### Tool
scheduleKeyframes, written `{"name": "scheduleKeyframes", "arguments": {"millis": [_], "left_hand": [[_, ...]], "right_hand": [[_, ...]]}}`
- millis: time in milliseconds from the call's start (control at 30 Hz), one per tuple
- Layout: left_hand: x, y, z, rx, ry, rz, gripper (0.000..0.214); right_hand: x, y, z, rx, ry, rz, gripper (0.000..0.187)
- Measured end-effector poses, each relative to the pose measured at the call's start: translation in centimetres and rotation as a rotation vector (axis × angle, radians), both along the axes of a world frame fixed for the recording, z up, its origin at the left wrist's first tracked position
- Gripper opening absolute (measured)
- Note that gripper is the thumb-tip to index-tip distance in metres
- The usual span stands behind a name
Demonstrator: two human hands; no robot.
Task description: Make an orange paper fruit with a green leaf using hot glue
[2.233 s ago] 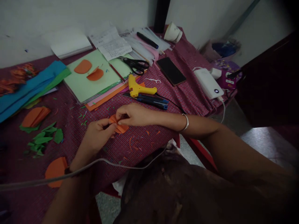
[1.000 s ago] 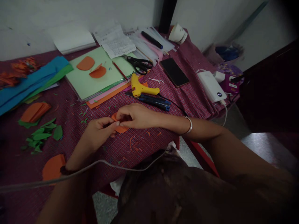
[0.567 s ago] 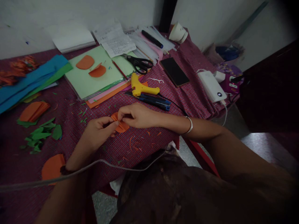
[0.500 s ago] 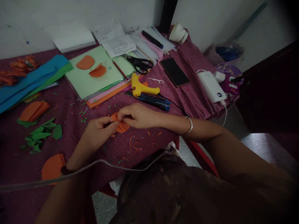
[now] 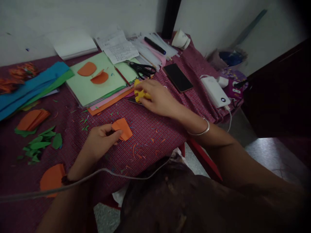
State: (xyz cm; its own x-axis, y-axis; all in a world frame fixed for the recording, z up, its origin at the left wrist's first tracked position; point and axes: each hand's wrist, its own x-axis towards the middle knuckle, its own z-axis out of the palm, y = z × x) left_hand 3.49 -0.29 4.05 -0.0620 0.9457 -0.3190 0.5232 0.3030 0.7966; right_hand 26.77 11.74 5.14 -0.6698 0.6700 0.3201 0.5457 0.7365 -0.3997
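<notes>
My left hand (image 5: pixel 103 137) pinches a folded piece of orange paper (image 5: pixel 123 128) between thumb and fingers, just above the checked cloth. My right hand (image 5: pixel 157 97) reaches over a yellow glue gun (image 5: pixel 138 92), its fingers closed around the body; most of the handle is hidden under the palm. A cutter knife lies beneath that hand, with only its blade (image 5: pixel 133 101) showing. Behind the glue gun rest black-handled scissors (image 5: pixel 143 69) and a pencil (image 5: pixel 123 77), on a stack of coloured paper (image 5: pixel 84 94).
Orange paper petals (image 5: pixel 34 119) and green paper leaves (image 5: pixel 40 144) lie at the left, and more orange paper (image 5: pixel 52 179) sits by my left wrist. A phone (image 5: pixel 177 77) and a white power bank (image 5: pixel 215 91) are on the right. A cable (image 5: pixel 136 177) crosses before me.
My right hand has left the orange paper and moved up and right onto the glue gun. My left hand still holds the paper, which now shows flatter.
</notes>
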Motion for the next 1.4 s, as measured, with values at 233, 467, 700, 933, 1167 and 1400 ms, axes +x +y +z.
{"name": "scheduleKeyframes", "arguments": {"millis": [233,467,700,933,1167,1400], "left_hand": [[0.2,0.1,0.2,-0.011,-0.022,0.021,0.024],[0.5,0.0,0.6,-0.020,-0.024,0.044,0.023],[0.8,-0.1,1.0,-0.010,-0.020,0.040,0.022],[0.6,-0.1,0.6,-0.003,-0.035,0.036,0.023],[0.6,-0.1,0.6,0.011,-0.017,0.016,0.023],[0.5,0.0,0.6,0.004,0.024,0.010,0.025]], "right_hand": [[1.9,3.7,-2.3,-0.006,-0.271,-0.068,0.042],[1.0,4.0,-2.6,-0.062,-0.100,-0.084,0.049],[3.1,-0.9,2.4,-0.618,0.613,0.034,0.036],[3.1,-6.1,0.6,-0.952,0.491,0.302,0.039],[2.0,-5.1,-0.8,-0.598,0.340,0.323,0.040],[3.6,-5.9,0.3,-0.625,0.131,0.414,0.036]]}}
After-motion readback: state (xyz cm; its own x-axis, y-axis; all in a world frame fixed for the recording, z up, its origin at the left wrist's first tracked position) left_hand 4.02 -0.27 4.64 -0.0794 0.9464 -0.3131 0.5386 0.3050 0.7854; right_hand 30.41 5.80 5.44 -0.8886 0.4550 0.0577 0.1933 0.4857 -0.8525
